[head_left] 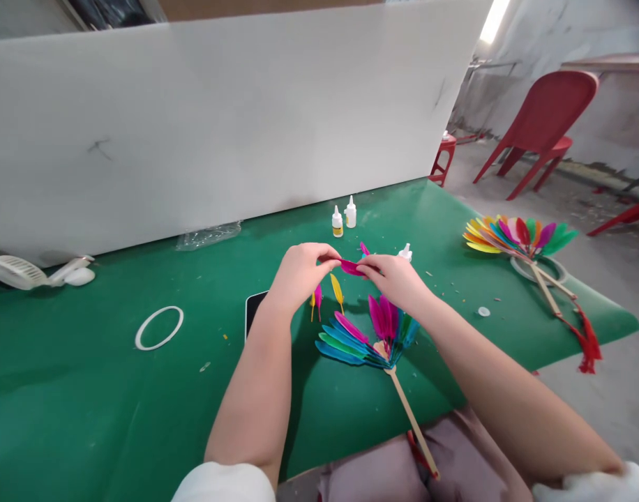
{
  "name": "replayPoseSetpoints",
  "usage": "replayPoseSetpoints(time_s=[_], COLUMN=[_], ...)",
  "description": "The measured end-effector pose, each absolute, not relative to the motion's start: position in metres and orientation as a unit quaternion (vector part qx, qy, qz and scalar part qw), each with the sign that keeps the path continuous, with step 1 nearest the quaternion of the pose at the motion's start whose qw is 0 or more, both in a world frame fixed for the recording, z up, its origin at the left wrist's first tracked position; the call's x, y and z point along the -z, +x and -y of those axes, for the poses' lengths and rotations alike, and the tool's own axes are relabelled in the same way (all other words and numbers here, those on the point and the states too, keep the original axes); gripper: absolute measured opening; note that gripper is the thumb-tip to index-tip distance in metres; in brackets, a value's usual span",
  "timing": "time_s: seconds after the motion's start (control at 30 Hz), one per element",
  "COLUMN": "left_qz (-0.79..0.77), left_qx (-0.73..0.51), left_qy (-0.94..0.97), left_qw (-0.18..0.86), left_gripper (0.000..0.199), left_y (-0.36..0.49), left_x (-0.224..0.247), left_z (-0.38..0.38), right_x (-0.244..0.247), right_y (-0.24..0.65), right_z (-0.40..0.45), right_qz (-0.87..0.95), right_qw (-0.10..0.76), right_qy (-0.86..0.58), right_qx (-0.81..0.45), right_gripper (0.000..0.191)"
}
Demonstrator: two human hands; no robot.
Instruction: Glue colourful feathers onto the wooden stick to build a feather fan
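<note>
A magenta feather is stretched between my two hands above the table. My left hand pinches one end of it, and my right hand pinches the other. Below them lies a feather fan with blue, green and magenta feathers around a wooden handle that reaches over the table's front edge. Loose yellow feathers, such as this one, and a small magenta feather lie beside my left hand. Another magenta feather tip shows just behind my hands.
Two small glue bottles stand at the back; a third bottle is partly behind my right hand. Multicoloured feather fans with red tassels rest on a tape roll at right. A white ring and a dark-screened device lie left.
</note>
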State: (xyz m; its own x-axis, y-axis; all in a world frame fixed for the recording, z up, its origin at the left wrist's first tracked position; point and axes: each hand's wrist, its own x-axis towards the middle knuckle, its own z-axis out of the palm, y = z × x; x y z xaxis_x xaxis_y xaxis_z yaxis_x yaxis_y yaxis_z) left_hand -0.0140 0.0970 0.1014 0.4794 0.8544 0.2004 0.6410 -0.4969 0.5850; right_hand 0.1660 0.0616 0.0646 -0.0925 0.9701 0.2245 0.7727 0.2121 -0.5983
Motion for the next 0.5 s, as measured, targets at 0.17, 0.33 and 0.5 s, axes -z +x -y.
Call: replayPoseSetpoints(time_s=[0.17,0.33,0.5], left_qz=[-0.496,-0.542,-0.504], left_qx=[-0.261,-0.258,-0.298], left_qy=[0.801,0.754,0.707], left_qw=[0.212,0.267,0.397], left_gripper=[0.023,0.053,0.065], left_y=[-0.020,-0.016,-0.006], left_x=[-0.093,-0.077,-0.055], left_z=[-0.108,-0.116,-0.125], right_x=[-0.052,-0.042,-0.037], right_y=[0.162,0.152,0.142], right_z=[-0.076,-0.100,-0.109], right_qz=[0.674,0.608,0.527], right_qw=[0.346,0.411,0.479], right_qy=[-0.624,-0.627,-0.573], right_qx=[-0.194,-0.260,-0.405], right_gripper=[0.016,0.009,0.009])
